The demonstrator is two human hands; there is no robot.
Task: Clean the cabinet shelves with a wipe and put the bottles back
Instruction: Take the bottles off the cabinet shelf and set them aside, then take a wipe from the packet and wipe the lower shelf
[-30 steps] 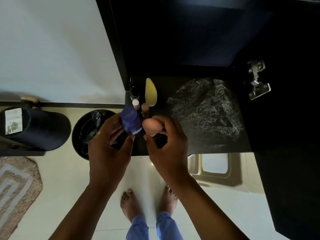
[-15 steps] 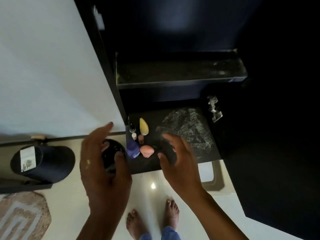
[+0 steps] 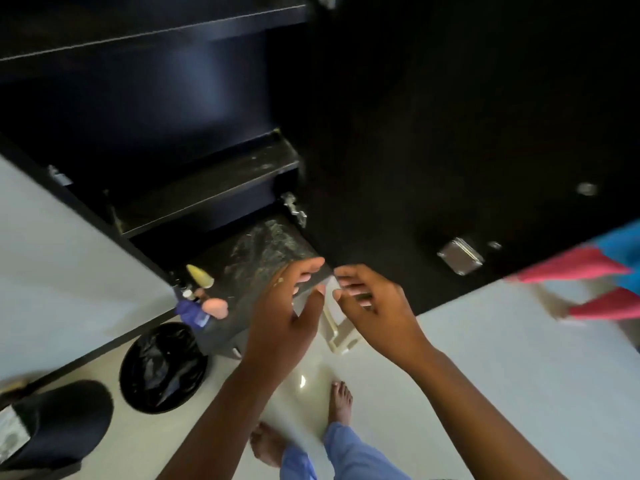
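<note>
While our bare feet (image 3: 341,401) stand on the pale floor (image 3: 485,375) nearest to us, our two hands hang side by side above them, in front of the lowest cabinet shelf (image 3: 263,258), which we take as our landmark. Our left hand (image 3: 287,306) has its fingers spread and loosely curled, holding nothing, its fingertips over the shelf's near right corner. Our right hand (image 3: 374,306) is just beside it, off the shelf's right edge, its fingers likewise parted and empty; the two sets of fingertips nearly meet but stay apart. Below the shelf's right end, partly hidden by our hands, sits a cream-coloured container (image 3: 337,336) on the floor. Down and left of the shelf stands a round bin lined with a black bag (image 3: 162,368), and further left a dark cylinder (image 3: 55,424) lies near the frame's corner.

On the shelf itself the bottles cluster at its near left corner: a blue bottle (image 3: 190,311) at the front edge, a pink sponge-like piece (image 3: 215,306) touching it on the right, a small white-capped bottle (image 3: 188,294) just behind, and a yellow tapered piece (image 3: 201,276) further back. To their right the shelf's surface shows pale streaks. Above and behind it sits a second dark shelf (image 3: 207,183), speckled with dust, and higher still a third shelf edge (image 3: 156,32). A metal hinge (image 3: 294,209) is fixed at the landmark shelf's far right corner, on the open dark door (image 3: 450,133).
</note>
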